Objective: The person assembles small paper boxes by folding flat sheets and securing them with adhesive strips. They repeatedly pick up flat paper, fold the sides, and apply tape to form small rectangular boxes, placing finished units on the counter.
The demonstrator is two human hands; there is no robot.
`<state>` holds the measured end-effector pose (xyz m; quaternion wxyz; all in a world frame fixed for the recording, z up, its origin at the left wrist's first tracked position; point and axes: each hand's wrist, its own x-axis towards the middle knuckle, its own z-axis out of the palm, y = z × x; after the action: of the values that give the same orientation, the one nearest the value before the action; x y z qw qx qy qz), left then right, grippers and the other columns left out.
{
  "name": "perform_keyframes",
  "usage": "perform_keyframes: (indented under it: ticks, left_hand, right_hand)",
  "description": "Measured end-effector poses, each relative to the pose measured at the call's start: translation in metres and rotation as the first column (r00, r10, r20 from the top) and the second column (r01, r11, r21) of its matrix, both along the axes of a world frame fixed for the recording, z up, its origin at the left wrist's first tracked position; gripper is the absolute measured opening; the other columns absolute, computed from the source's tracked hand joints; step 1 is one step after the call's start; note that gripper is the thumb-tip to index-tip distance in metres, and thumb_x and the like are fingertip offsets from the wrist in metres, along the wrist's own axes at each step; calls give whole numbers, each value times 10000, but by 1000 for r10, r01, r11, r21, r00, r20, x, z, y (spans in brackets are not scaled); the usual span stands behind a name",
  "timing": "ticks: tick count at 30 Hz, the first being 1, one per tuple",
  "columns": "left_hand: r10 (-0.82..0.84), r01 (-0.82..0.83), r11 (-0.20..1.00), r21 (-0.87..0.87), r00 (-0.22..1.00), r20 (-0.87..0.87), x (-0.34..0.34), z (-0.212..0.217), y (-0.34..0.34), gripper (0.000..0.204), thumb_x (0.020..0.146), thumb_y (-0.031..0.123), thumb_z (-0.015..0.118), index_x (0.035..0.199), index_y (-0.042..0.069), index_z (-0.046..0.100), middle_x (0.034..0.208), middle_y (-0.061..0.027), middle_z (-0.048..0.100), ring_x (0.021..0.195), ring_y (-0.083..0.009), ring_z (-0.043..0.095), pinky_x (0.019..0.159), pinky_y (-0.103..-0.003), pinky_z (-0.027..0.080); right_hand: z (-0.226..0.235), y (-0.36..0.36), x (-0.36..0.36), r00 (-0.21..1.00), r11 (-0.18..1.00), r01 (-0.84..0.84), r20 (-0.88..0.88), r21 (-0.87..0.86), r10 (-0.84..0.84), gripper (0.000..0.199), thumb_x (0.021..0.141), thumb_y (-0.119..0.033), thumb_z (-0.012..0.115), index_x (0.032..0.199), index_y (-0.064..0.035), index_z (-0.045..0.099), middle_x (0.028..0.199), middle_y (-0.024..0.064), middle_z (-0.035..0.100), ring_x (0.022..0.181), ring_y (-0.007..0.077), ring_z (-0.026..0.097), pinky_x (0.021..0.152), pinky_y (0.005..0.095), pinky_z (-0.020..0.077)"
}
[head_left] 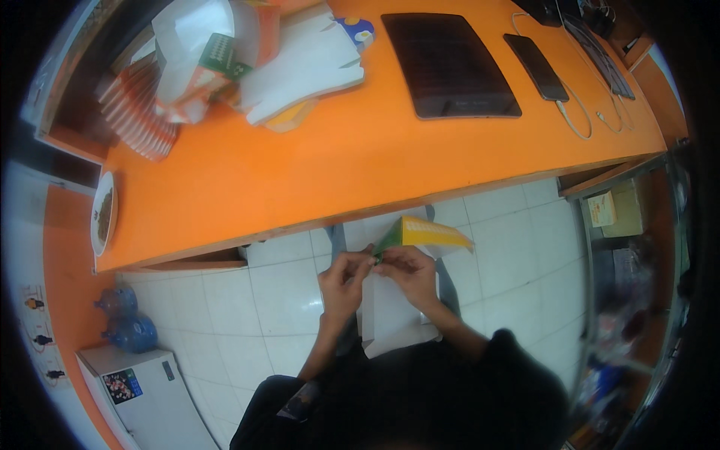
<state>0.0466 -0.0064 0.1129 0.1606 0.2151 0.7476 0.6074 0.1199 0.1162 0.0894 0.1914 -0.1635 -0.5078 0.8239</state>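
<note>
- Head view: out over the person's lap, just below the front edge of the orange worktop (300, 165), sits a white paperboard carton with yellow and green printed panels (433, 232).
- Left hand (342, 285) and right hand (410, 276) meet at its green edge, fingers of both pinching it, close together!
- Light stuff, I'd judge: thin, springy, easily creased, hardly slippery. Best hold looks to be the folded edges; squeezed wide faces would likely buckle.
- Its inside? White where it shows; contents, if any, I can't make out.
- Far left on the worktop: 1 round white bowl (106, 215), something brown in it.
- Farther back, a white paper carton with a green panel (187, 34) beside a fanned red-and-white paper stack (135, 112); insides unclear.
- Down left, 2 blue translucent water jugs (135, 332), fill level unreadable.
</note>
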Motion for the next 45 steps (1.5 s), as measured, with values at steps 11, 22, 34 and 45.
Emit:
perform_keyframes:
  ticks: [11,22,34,45]
  left_hand:
    - [-190,172,970,172,977,96,-4,-11,-8,171,902,39,575,1061,-18,605,1208,-153,608,683,-50,559,564,-201,449]
    - [-312,315,949,-5,941,134,20,15,6,686,899,69,561,1473,130,190,1204,-164,493,893,-181,446,735,-276,385]
    - [-288,403,791,-461,909,300,-14,17,-25,342,972,251,473,1218,19,521,844,-263,647,826,-358,669,739,-385,495]
    - [43,37,968,-250,950,309,-10,-27,-31,313,978,209,443,1183,-23,486,863,-91,617,763,-134,562,672,-298,474]
  right_hand:
    - [2,9,-5,999,989,46,-3,141,-46,234,761,57,710,980,17,639,887,76,675,814,140,646,734,256,540]
    - [9,27,-16,1000,998,24,-5,65,-23,119,817,7,658,933,31,651,835,89,692,755,147,663,720,266,537]
    - [0,40,-23,975,910,-125,217,395,40,283,817,-102,701,1042,15,575,989,129,628,896,206,621,789,324,498]
    - [-12,-15,4,885,735,-458,175,500,432,408,782,-210,754,1100,-55,552,850,51,526,744,153,522,667,271,450]
